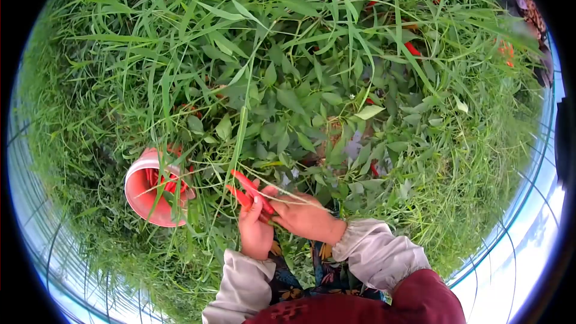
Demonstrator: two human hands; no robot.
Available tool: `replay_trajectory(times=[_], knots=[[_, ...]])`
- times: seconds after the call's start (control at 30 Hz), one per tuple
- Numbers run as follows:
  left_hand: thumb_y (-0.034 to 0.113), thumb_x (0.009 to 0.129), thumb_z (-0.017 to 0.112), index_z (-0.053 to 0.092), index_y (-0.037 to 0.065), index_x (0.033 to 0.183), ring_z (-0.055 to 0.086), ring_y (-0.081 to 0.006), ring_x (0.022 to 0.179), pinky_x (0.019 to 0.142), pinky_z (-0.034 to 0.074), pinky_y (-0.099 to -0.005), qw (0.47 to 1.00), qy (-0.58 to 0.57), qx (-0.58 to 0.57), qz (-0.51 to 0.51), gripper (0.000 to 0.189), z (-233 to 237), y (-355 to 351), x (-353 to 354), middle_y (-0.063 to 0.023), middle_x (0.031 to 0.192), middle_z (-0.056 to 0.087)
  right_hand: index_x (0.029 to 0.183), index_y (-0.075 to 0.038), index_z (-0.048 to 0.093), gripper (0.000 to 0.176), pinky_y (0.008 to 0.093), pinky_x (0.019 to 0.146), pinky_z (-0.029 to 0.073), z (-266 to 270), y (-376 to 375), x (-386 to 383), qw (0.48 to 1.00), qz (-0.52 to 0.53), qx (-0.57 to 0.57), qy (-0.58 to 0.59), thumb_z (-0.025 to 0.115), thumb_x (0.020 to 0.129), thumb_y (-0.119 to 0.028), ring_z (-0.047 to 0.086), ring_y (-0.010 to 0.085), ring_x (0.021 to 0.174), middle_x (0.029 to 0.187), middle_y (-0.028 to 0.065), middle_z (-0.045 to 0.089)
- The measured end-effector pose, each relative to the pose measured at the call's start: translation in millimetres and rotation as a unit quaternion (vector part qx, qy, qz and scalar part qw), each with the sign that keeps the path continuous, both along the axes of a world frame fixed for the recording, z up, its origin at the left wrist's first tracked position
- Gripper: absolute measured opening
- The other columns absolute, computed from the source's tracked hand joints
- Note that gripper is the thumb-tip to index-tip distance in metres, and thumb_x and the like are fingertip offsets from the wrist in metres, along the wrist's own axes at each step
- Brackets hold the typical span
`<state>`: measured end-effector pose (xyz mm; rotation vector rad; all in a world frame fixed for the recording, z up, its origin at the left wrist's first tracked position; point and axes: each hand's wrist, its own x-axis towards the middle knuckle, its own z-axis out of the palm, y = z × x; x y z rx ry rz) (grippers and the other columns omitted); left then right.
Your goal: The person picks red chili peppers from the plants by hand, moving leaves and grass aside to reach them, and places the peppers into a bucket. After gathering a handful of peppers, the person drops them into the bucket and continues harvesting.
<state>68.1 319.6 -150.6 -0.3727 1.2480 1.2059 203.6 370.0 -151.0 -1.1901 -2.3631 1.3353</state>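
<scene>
Head view: low among tall grass [120, 54] and a leafy plant [288, 102], the left hand [255, 231] is closed around a bunch of red chillies [247, 187]. The right hand [303, 216] lays its fingers on them; I cannot tell if it grips. A pink bucket [141, 201] holding more lies just left. The chillies look light, thin-skinned and easily bruised, so they are best taken by the stalk.

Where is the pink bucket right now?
In the head view, the pink bucket sits low on the left among the grass, just left of the left hand, which holds red chilies.
</scene>
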Motion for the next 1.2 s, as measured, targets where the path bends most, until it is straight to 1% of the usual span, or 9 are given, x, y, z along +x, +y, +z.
replay_trajectory(times=[0.1,0.23,0.33,0.53,0.7,0.87,1.03,1.13,1.2], knots=[[0.006,0.091,0.058,0.048,0.002,0.125,0.064,-0.0241,0.091,0.087,0.051,-0.0401,0.999,-0.036,-0.028,0.004,0.036,-7.3,-19.0,-12.4,-0.0094,0.097,0.063,0.087,-0.005,0.064,0.022,0.0386,0.071,0.052,2.0,47.7,13.8,0.992,0.062,-0.088,0.067,0.068,0.084,-0.026,0.064,0.0278,0.08,0.079,0.0079,0.062],[0.0,0.084,0.064,0.052,0.005,0.101,0.062,-0.0218,0.077,0.075,0.053,-0.0385,0.999,-0.036,-0.028,-0.016,0.022,6.1,-23.1,-3.3,-0.0074,0.084,0.059,0.091,0.002,0.064,0.018,0.0308,0.074,0.05,-63.1,166.2,24.2,0.817,-0.502,-0.149,0.242,0.061,0.093,-0.016,0.062,0.0181,0.074,0.084,0.0086,0.067],[0.004,0.08,0.071,0.051,0.005,0.093,0.062,-0.0219,0.074,0.067,0.05,-0.0331,0.993,-0.041,0.004,-0.114,0.024,11.0,-21.0,15.5,-0.0082,0.078,0.059,0.101,0.004,0.064,0.021,0.0302,0.084,0.05,-167.2,247.4,43.0,0.755,-0.577,-0.183,0.252,0.057,0.093,-0.014,0.064,0.0185,0.085,0.096,0.0124,0.067],[0.003,0.082,0.069,0.052,0.005,0.091,0.065,-0.023,0.083,0.067,0.052,-0.03,0.988,-0.102,0.02,-0.116,0.02,31.3,27.6,60.1,-0.0098,0.085,0.062,0.119,0.007,0.057,0.043,0.0303,0.072,0.049,-256.7,217.0,-1.5,0.893,-0.422,-0.156,0.014,0.057,0.078,-0.002,0.064,0.0224,0.085,0.098,0.0158,0.067],[0.003,0.083,0.067,0.052,0.003,0.098,0.065,-0.0221,0.082,0.065,0.055,-0.0295,0.984,0.038,0.065,-0.163,0.021,8.1,97.2,48.0,-0.0143,0.096,0.064,0.111,0.004,0.063,0.036,0.0303,0.082,0.048,-202.8,201.0,-12.2,0.554,-0.546,-0.501,0.378,0.058,0.075,0.006,0.06,0.0212,0.093,0.103,0.0131,0.064],[0.001,0.083,0.064,0.053,0.003,0.099,0.064,-0.019,0.085,0.063,0.052,-0.0276,0.906,0.311,0.159,-0.239,0.019,-12.7,213.3,9.1,-0.0153,0.1,0.065,0.118,0.008,0.058,0.039,0.0331,0.096,0.043,-176.4,239.9,-32.4,0.506,-0.412,-0.536,0.536,0.057,0.08,0.006,0.057,0.0222,0.107,0.113,0.0136,0.062],[0.001,0.08,0.064,0.056,0.004,0.098,0.062,-0.0152,0.087,0.064,0.052,-0.0271,0.862,0.26,0.191,-0.39,0.02,-52.6,290.6,8.4,-0.0145,0.113,0.066,0.125,0.003,0.059,0.046,0.0346,0.11,0.029,-202.3,243.2,-13.8,0.689,-0.298,-0.547,0.369,0.05,0.08,0.006,0.04,0.0269,0.134,0.133,0.0194,0.054],[0.003,0.075,0.068,0.059,0.002,0.113,0.063,-0.0155,0.086,0.067,0.052,-0.0287,0.852,0.204,0.079,-0.476,0.039,-110.3,293.8,20.8,-0.0064,0.106,0.067,0.114,-0.007,0.068,0.031,0.0375,0.091,0.047,-211.0,247.6,16.5,0.689,-0.287,-0.571,0.342,0.058,0.084,-0.007,0.061,0.0233,0.108,0.117,0.0108,0.066],[0.004,0.074,0.068,0.06,0.004,0.113,0.063,-0.0173,0.086,0.067,0.053,-0.0297,0.827,0.222,0.035,-0.516,0.04,-140.0,290.0,21.1,-0.007,0.107,0.067,0.117,-0.005,0.062,0.031,0.0341,0.076,0.05,-214.6,254.4,46.3,0.815,-0.286,-0.48,0.154,0.058,0.086,-0.008,0.062,0.019,0.092,0.109,0.0069,0.065]])
